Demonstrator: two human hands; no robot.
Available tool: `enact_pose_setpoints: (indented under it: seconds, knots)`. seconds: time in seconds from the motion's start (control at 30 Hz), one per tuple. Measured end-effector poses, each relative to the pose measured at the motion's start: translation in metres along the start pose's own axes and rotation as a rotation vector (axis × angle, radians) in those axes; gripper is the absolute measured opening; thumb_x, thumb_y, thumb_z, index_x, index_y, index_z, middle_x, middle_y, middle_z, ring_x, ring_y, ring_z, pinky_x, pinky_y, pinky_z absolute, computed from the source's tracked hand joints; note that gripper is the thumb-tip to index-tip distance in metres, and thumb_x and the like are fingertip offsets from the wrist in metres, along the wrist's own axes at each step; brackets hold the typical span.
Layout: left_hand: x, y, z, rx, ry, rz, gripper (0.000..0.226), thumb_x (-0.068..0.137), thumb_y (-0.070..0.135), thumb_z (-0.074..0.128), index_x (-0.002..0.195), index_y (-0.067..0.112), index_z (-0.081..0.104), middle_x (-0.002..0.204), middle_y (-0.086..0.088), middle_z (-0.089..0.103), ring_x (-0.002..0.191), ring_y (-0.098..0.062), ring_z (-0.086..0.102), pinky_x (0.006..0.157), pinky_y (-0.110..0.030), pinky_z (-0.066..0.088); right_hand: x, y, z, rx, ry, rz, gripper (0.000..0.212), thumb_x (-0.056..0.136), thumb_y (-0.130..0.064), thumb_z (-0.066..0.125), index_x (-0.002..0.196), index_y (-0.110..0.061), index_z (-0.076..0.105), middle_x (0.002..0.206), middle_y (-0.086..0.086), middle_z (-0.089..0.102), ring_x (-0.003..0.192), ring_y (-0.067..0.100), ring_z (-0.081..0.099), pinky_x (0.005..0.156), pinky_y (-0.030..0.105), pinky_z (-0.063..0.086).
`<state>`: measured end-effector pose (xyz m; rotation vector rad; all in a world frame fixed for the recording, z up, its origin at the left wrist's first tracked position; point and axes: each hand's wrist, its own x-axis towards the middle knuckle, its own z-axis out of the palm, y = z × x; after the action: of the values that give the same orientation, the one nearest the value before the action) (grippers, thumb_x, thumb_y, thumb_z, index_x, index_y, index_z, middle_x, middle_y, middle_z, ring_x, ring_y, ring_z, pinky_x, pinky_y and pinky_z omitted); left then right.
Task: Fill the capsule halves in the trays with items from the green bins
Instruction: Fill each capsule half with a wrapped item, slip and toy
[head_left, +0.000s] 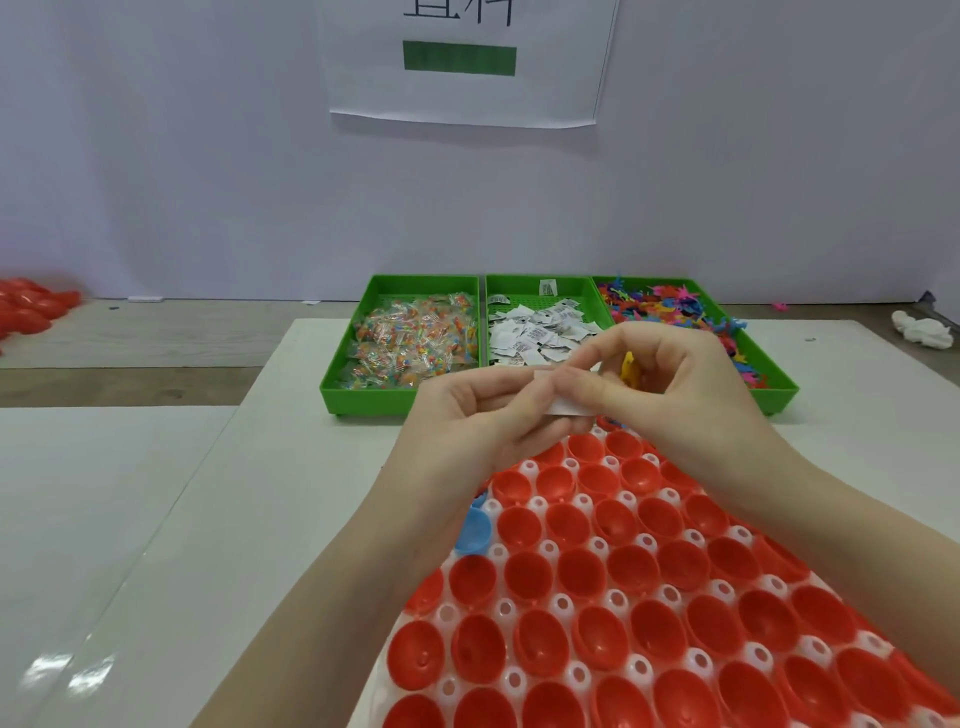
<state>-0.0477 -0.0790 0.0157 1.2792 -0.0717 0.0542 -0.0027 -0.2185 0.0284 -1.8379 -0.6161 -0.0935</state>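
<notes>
1. Both hands meet over the far end of the capsule tray (571, 519). The left hand (467, 415) and right hand (691, 384) together pinch a small white paper slip (563, 402) at their fingertips. The right hand also has a yellow toy piece (628, 366) tucked behind its curled fingers.

2. The tray is a white plastic grid of red capsule halves (644, 566), open side up, running from the middle of the view down to 5 o'clock. The halves in view look empty. One blue capsule half (474, 530) lies at the tray's left edge.

3. Three green bins stand side by side at 12 o'clock from the hands. The left bin (400, 400) holds clear packets of colourful bits, the middle bin (540, 286) holds white paper slips, and the right bin (774, 384) holds small bright plastic figures.

4. Handling, as a judgement: the slip is very light and limp, so it is best pinched by an edge and dropped straight into a cup. The toy piece looks stiff and light, and a fingertip pinch should do. The packets are likely slick, so take them by a corner. The capsule halves sit loose and may tip if pressed at the rim.

5. The surface is pale and glossy, with a white sheet under the bins and tray. More red capsule pieces (31, 306) are heaped at 9 o'clock, and a crumpled white object (924, 330) lies at 3 o'clock. Behind is a plain wall with a paper notice (467, 93) bearing a green bar.
</notes>
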Motion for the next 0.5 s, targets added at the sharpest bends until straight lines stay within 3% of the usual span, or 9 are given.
enact_pose_setpoints:
  seconds: [0.1,0.17,0.23,0.5]
  knots:
    - [0.000,0.001,-0.001,-0.026,0.047,-0.026,0.016,0.085,-0.003,0.054,0.088,0.004,0.069,0.080,-0.010,0.073,0.071,-0.017,0.071,0.061,-0.013,0.054,-0.003,-0.001,-0.005,0.103,-0.073,0.101,0.021,0.074,-0.040,0.058,0.089,-0.029,0.067,0.062,-0.014,0.054,0.060,0.003,0.049,0.063,0.012,0.045]
    - [0.000,0.003,-0.002,-0.045,0.079,-0.044,0.017,0.085,-0.005,0.055,0.082,0.005,0.070,0.079,-0.010,0.073,0.069,-0.017,0.071,0.058,-0.013,0.053,-0.004,-0.001,-0.008,0.225,-0.098,0.134,0.020,0.092,-0.023,0.046,0.096,-0.026,0.066,0.069,-0.015,0.061,0.063,0.002,0.052,0.065,0.014,0.047]
    - [0.000,0.005,-0.001,-0.037,0.100,-0.051,0.022,0.084,-0.006,0.056,0.075,0.007,0.070,0.076,-0.010,0.073,0.067,-0.017,0.071,0.056,-0.013,0.053,-0.006,-0.002,-0.011,0.310,-0.091,0.139,0.032,0.095,-0.003,0.037,0.097,-0.020,0.065,0.072,-0.008,0.067,0.063,0.001,0.056,0.062,0.013,0.049]
    - [-0.002,0.004,0.005,0.145,0.143,-0.004,0.026,0.087,-0.007,0.053,0.074,0.010,0.069,0.065,-0.003,0.071,0.063,-0.013,0.069,0.060,-0.014,0.054,-0.015,-0.009,-0.015,0.166,0.064,0.042,0.029,0.086,0.004,0.053,0.082,-0.021,0.067,0.070,-0.006,0.073,0.061,0.005,0.068,0.060,0.010,0.051]
